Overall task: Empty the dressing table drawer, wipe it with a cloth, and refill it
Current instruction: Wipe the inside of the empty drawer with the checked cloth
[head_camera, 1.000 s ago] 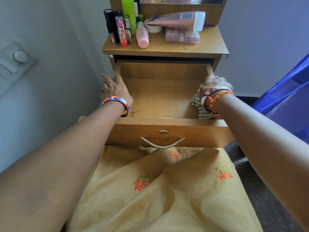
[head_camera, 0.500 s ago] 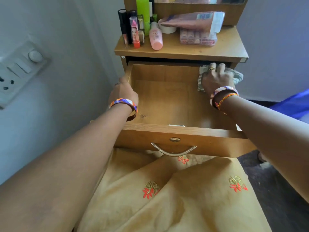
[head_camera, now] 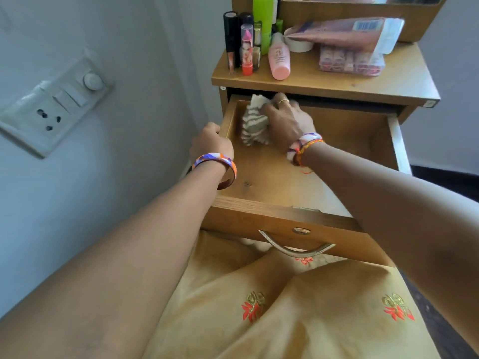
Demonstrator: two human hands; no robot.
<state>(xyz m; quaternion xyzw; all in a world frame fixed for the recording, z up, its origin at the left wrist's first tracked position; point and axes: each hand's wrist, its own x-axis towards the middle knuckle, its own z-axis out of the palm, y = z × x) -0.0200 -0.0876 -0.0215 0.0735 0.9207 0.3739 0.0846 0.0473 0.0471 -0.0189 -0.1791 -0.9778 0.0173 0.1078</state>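
I see the drawer [head_camera: 272, 177] pulled well out of the dressing table, its wooden floor bare apart from the cloth; my right hand [head_camera: 287, 120] is curled closed over a striped cloth [head_camera: 252, 123] and presses it into the far left corner of the drawer, at about 11 o'clock from the drawer's middle, the cloth touching the left wall and the back edge; a ring shows on one finger, and bangles with an orange thread sit on that wrist; my left hand [head_camera: 211, 143] is closed around the top edge of the drawer's left wall, at about 9 o'clock, just beside the cloth but apart from it, with a purple and orange bangle [head_camera: 216, 164] on its wrist; the curved metal handle [head_camera: 295, 248] hangs on the drawer front at 6 o'clock, over a yellow embroidered garment [head_camera: 298, 320]; on the worktop [head_camera: 388, 84] above, at 12 o'clock, stand lipsticks, a green bottle [head_camera: 263, 22] and a pink bottle [head_camera: 278, 57], with a pink tube [head_camera: 337, 32] lying across a clear packet to their right; a wall switchboard [head_camera: 51, 110] sits at 9 o'clock.
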